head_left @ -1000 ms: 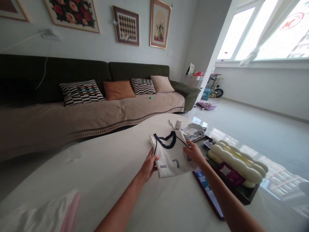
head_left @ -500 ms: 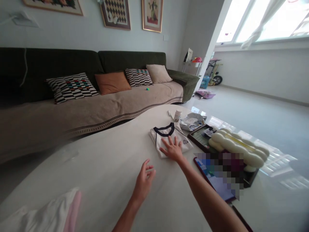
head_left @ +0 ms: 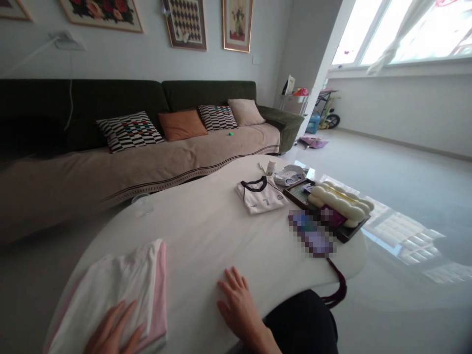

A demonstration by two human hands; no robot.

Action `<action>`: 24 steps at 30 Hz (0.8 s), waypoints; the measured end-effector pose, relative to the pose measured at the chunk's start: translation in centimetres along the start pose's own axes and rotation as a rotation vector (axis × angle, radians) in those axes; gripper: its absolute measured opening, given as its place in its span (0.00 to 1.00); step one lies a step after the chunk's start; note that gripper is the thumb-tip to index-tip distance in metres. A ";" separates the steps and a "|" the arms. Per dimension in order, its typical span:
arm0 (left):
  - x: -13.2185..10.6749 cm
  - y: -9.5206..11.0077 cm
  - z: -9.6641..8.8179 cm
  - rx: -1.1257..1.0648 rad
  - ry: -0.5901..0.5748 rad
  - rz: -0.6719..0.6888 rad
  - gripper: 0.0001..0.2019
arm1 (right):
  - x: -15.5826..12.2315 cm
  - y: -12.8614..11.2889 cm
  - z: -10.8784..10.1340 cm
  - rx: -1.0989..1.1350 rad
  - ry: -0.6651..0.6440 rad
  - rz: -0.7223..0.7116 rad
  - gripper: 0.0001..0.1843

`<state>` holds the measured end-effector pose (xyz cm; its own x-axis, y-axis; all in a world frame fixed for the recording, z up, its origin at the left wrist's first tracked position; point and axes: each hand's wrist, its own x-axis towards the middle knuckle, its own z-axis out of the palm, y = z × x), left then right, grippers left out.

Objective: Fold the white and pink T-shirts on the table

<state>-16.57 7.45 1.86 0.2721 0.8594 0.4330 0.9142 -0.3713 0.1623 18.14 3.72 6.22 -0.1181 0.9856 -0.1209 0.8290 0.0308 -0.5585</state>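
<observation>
A: Quick, hands?

B: Left hand [head_left: 114, 332] on the white-and-pink clothes [head_left: 121, 280], near side. Fingers apart, palm out of my sight. Can't tell how hard it presses.

A: Right hand?

B: Right hand [head_left: 238, 302] palm down over the desk [head_left: 199, 231], fingers slightly spread, thumb out, nothing in its grip. Can't tell if it's touching the top.

A: Clothes, where exactly?

B: Left end of the desk, lying flat. Outer side runs right along the curved left edge; can't tell if any hangs over. Pink shows along the right border.

A: And the shirt [head_left: 263, 196]?

B: Folded, dark collar facing the sofa [head_left: 206, 142]. Well apart from both hands, its right side near the tray [head_left: 297, 191].

A: Room to move?

B: Broad pale stretch of desk between clothes and shirt, up to a clear cup [head_left: 142, 204] close to the far left edge. Right side's tight: tray, a blurred-out flat thing [head_left: 311, 236] just beside it, bottle [head_left: 271, 167] behind the shirt.

A: Near edge?

B: Black-clad knee [head_left: 306, 322] there, just beside the right forearm.
</observation>
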 end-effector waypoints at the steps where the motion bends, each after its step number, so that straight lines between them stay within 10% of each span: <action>1: -0.6 0.2 0.0 0.032 0.001 0.031 0.22 | -0.8 -0.2 0.8 0.025 -0.003 -0.003 0.27; 12: -1.0 1.3 0.6 0.057 -0.061 0.009 0.28 | -2.0 0.3 2.1 -0.056 0.044 -0.027 0.32; 24: 0.8 4.8 -4.3 -0.040 -0.140 -0.073 0.13 | -2.1 0.5 2.9 -0.178 0.095 -0.070 0.28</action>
<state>-13.23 4.82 6.85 0.2473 0.9240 0.2916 0.9212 -0.3175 0.2249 17.19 1.19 3.85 -0.1336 0.9910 -0.0049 0.9049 0.1200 -0.4083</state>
